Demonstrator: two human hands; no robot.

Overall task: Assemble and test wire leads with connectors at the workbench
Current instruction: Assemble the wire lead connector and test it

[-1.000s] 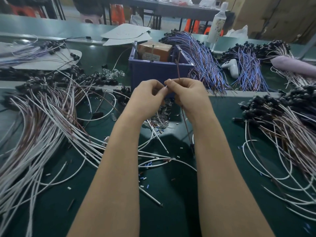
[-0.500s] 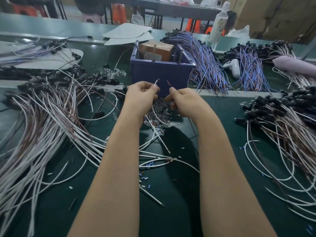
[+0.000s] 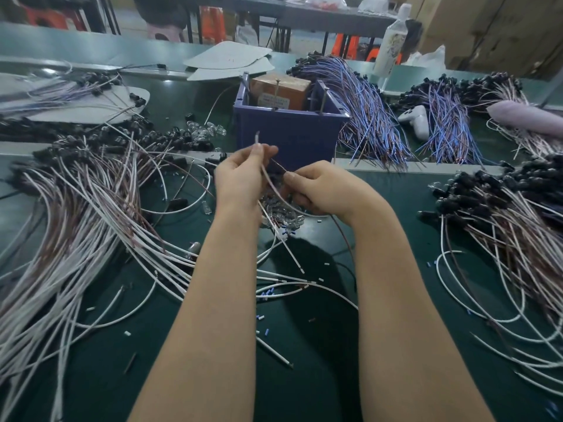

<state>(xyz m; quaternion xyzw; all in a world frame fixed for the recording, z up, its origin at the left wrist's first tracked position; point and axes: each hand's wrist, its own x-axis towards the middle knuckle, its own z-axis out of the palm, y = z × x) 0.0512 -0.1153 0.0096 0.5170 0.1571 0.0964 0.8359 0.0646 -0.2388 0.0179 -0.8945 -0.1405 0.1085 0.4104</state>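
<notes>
Green matting covers the worktop (image 3: pixel 307 354), and near its middle I see both hands raised just in front of a blue bin. The left hand (image 3: pixel 240 178) pinches a white wire lead (image 3: pixel 256 139) between thumb and fingertips, its tip poking up above the grip. The right hand (image 3: pixel 326 193) is curled, thumb and forefinger nipping the end of a thin brown lead (image 3: pixel 343 236) that trails down past the wrist. The two ends sit close together; I cannot tell whether they touch. I judge these leads featherlight and limp, with smooth insulation that slips easily, so I would hold each close to its end, firmly but without kinking it. Under the hands lies a small heap of clear parts (image 3: pixel 283 213), too small to name. The blue bin (image 3: pixel 289 138) holds a brown box (image 3: pixel 280 92) and a few thin upright rods; the rest of its inside is hidden. Farther out, loose white and brown leads (image 3: pixel 91 233) fan across the left, leads with black connectors (image 3: pixel 487 193) pile up on the right, and blue-purple leads (image 3: pixel 365 117) drape beside the bin.
</notes>
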